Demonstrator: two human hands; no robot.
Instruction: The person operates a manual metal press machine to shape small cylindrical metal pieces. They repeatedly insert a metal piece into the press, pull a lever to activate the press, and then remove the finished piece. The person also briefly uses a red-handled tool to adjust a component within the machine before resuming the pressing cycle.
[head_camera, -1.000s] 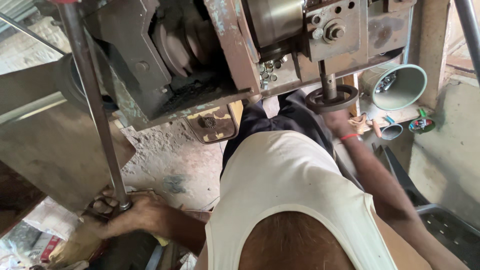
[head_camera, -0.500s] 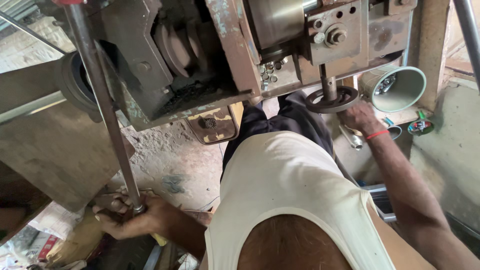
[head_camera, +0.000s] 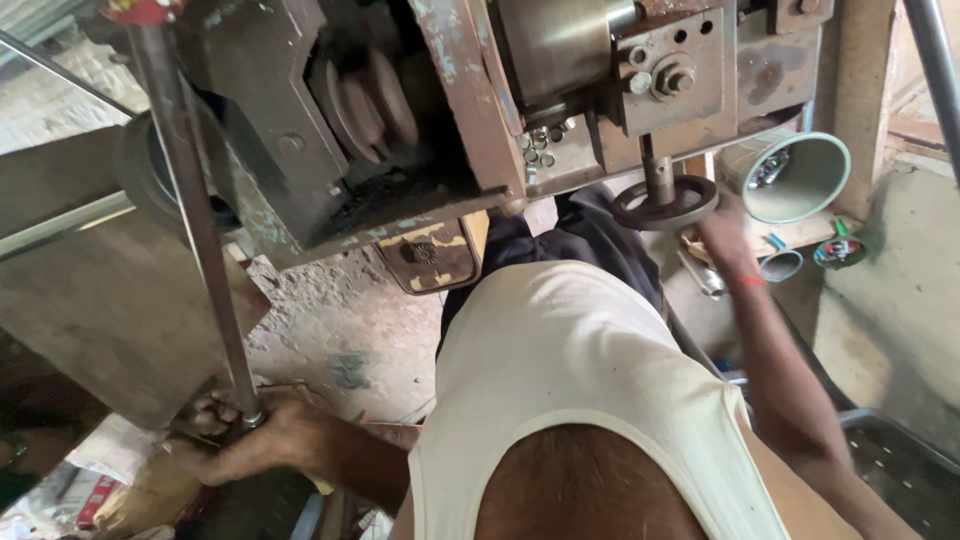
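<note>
Left hand (head_camera: 255, 440): closed around the foot of the long grey steel lever rod (head_camera: 195, 230), now slid lower than a moment ago.
Right hand (head_camera: 725, 235): risen to the dark round iron handwheel (head_camera: 665, 203); grip unclear.
Beyond: rusty brown machine body (head_camera: 480, 110), pale green funnel (head_camera: 795, 175).
Obstruction: machine crowds both arms.

Left hand (head_camera: 245, 440) closed round lower end of long steel rod (head_camera: 190, 220), red tip at top. Right hand (head_camera: 725, 235) up at round handwheel (head_camera: 665, 203) under machine (head_camera: 400, 120), fingers touching rim; red band on wrist. Green tube (head_camera: 800, 175) lies just right of handwheel, open end toward camera. White vest (head_camera: 580, 390) fills lower middle. Dusty floor (head_camera: 330, 320) between rod and torso.
</note>
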